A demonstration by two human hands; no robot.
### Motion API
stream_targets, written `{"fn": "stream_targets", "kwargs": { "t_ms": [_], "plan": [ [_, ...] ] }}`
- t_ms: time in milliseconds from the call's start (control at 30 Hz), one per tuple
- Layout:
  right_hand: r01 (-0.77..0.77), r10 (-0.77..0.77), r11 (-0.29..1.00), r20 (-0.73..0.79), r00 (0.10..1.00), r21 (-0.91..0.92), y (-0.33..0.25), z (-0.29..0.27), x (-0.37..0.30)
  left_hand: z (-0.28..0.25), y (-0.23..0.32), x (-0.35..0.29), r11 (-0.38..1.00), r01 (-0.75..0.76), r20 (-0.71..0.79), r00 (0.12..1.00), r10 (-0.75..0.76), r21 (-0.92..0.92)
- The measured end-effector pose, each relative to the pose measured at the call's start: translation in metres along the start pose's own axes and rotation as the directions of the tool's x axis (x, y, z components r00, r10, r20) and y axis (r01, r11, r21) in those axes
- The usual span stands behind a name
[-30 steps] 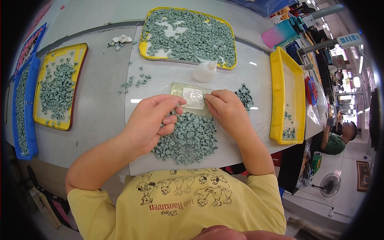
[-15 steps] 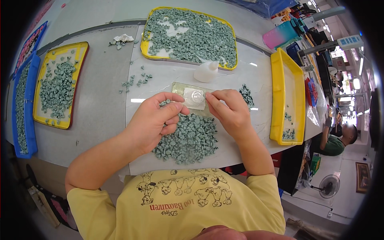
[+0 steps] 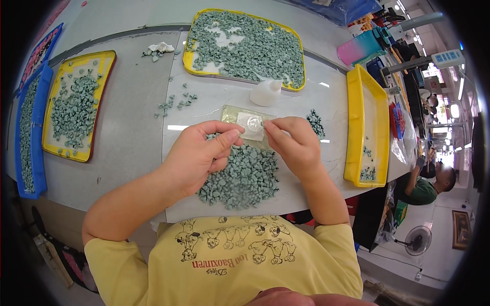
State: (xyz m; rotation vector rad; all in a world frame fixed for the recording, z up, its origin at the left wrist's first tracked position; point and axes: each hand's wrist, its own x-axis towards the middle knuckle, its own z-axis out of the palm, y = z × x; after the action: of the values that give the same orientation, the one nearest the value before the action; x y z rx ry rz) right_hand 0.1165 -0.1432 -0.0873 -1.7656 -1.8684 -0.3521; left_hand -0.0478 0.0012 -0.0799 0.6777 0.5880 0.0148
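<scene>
My left hand is closed, thumb and index finger pinched at the left edge of a white square sheet with a round clear patch of liquid. What its fingertips hold is too small to tell. Small grey-green pieces show in the gap behind its thumb. My right hand pinches a tiny dark greenish piece at the sheet's right side. Beneath the sheet lies a pale greenish flat plate. A heap of small grey-green pieces is nearest me, just below both hands. Behind the plate stands a white squeeze bottle with a thin nozzle.
A yellow-rimmed tray of grey-green pieces lies at the back. Another yellow tray and a blue bin are left. At right are a small pile and a yellow bin. A person sits far right.
The left hand's fingers have curled closer together and its thumb has moved up against the index finger. The right hand keeps its pinch by the sheet. The view has shifted slightly.
</scene>
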Motion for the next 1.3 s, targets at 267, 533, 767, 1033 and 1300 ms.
{"fn": "stream_targets", "kwargs": {
  "t_ms": [267, 533, 767, 1033, 1300],
  "plan": [
    [-0.614, 0.664, 0.457, 0.213, 0.717, 0.643, -0.015, -0.006, 0.003, 0.001, -0.002, -0.001, 0.998, 0.042, 0.028, 0.999, -0.04, -0.041],
    [-0.583, 0.646, 0.046, 0.42, 0.637, 0.811, -0.029, -0.005, 0.005, 0.012, -0.004, -0.007, 0.992, 0.122, 0.033, 0.992, -0.121, -0.013],
    [-0.289, 0.345, 0.783, 0.003, 0.939, 0.551, -0.033, -0.003, 0.003, 0.015, -0.007, -0.011, 0.987, 0.161, 0.067, 0.985, -0.162, 0.011],
    [0.001, 0.047, 0.928, -0.12, 0.992, 0.372, -0.033, -0.002, 0.004, 0.015, -0.008, -0.007, 0.982, 0.184, 0.057, 0.981, -0.186, 0.038],
    [0.11, -0.079, 0.94, -0.107, 0.991, 0.322, -0.034, -0.005, 0.007, 0.016, -0.008, -0.012, 0.98, 0.185, 0.042, 0.981, -0.188, 0.067]
  ]
}}
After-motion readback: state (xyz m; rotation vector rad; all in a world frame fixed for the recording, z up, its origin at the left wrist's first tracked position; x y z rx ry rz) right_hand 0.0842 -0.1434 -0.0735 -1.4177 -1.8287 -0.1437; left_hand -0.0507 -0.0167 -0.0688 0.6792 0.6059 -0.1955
